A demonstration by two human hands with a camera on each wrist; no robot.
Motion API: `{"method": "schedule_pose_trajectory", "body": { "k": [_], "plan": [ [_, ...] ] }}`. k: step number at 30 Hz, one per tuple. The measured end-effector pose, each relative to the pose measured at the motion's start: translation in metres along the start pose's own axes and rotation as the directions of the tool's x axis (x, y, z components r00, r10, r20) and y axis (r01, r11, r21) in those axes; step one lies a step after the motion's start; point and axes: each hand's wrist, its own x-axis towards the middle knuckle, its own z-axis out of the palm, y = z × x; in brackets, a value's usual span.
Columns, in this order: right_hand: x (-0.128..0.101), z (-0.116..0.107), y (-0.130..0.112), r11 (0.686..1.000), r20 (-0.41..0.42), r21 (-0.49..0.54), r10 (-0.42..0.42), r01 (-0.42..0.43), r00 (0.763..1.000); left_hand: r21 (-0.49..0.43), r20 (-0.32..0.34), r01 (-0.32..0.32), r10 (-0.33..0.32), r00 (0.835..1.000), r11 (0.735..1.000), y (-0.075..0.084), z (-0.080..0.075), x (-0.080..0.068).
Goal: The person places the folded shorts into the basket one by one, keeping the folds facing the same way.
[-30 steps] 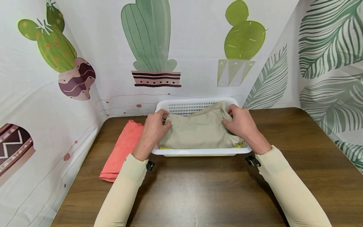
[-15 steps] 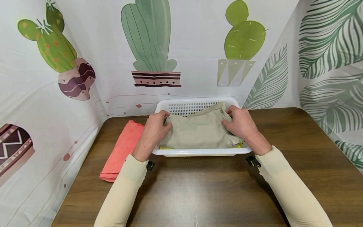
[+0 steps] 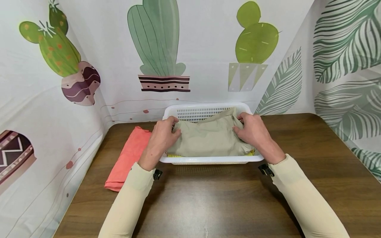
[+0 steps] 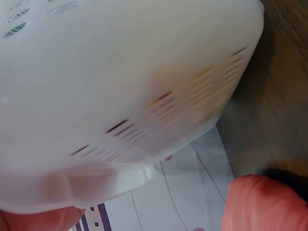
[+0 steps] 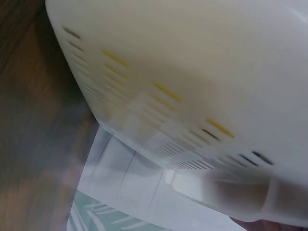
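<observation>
No text, label, brand, number or sign can be read in any of the views. Only pictures are printed on the backdrop cloth (image 3: 208,49): cactus plants in pots at 12 o'clock and 9 o'clock, and striped leaves at 3 o'clock. No marking is shown on the white basket (image 3: 205,110), the khaki cloth (image 3: 208,138) or the coral cloth (image 3: 128,158). Only blurred slotted plastic is seen in the two wrist views.

Yellow cloth (image 3: 251,152) mostly hidden
</observation>
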Motion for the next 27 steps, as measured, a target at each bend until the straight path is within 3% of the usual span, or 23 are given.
{"method": "schedule_pose_trajectory", "body": {
  "k": [27],
  "plan": [
    [-0.012, -0.010, -0.007, 1.000, 0.010, -0.022, 0.016, -0.016, 1.000, -0.007, -0.021, -0.032, 0.032, 0.999, 0.999, 0.001, -0.010, -0.010]
  ]
}}
